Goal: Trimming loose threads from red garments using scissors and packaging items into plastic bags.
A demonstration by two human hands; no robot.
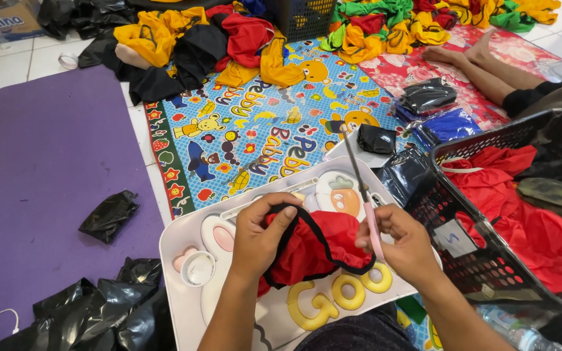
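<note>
Over the middle of the white lap tray (183, 244), the person's left hand (258, 235) pinches the black trim of a red garment (317, 250), fingers closed on the fabric and lifting a loop of it. The right hand (401, 237) is clamped around pink-handled scissors (362, 195), blades pointing up and away toward the tray's far edge. This looks like a trimming step; a cut would call for bringing the blades down to the held trim. A black basket (489, 260) of red cloth sits just beside the tray's right edge.
</note>
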